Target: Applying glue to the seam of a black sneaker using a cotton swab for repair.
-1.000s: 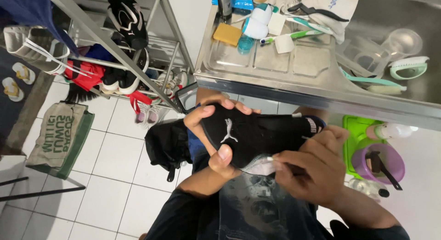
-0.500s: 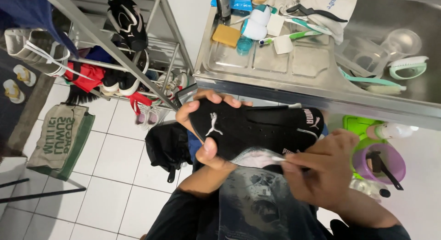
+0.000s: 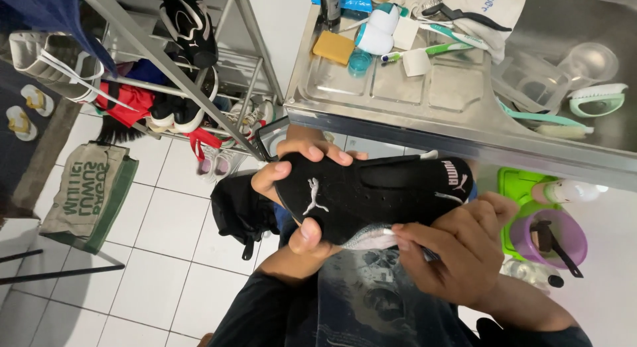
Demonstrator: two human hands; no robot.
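While the left hand (image 3: pixel 298 188) holds a black shoe (image 3: pixel 375 198) in the air just below the front edge of the steel surface (image 3: pixel 398 125), the right hand (image 3: pixel 458 251) is pressed against the lower side of the shoe. The left fingers (image 3: pixel 312 151) are curled over the toe end from above and the thumb closes from below, so this hand grips the shoe firmly. The shoe lies on its side, with the toe toward the left and the heel toward the right. The right fingers (image 3: pixel 415 237) are pinched shut on a thin tool (image 3: pixel 424 254); only a short dark part of it shows, and what kind of tool it is cannot be told. These fingers touch the pale sole edge (image 3: pixel 368 235) of the shoe.

On the steel surface, near its back edge, there are a yellow sponge (image 3: pixel 334 47), a toothbrush (image 3: pixel 428 52) and a small white block (image 3: pixel 416 62). In the sink part on the right side lie a clear cup (image 3: pixel 587 63) and a pale green brush (image 3: pixel 597 98). Below the right end of the surface stands a purple bowl (image 3: pixel 551 237) on a green tray (image 3: pixel 514 188). On the tiled floor (image 3: pixel 159 254) at the left, a metal rack (image 3: pixel 199 75) carries more shoes, and a green bag (image 3: pixel 89 191) lies beside it.
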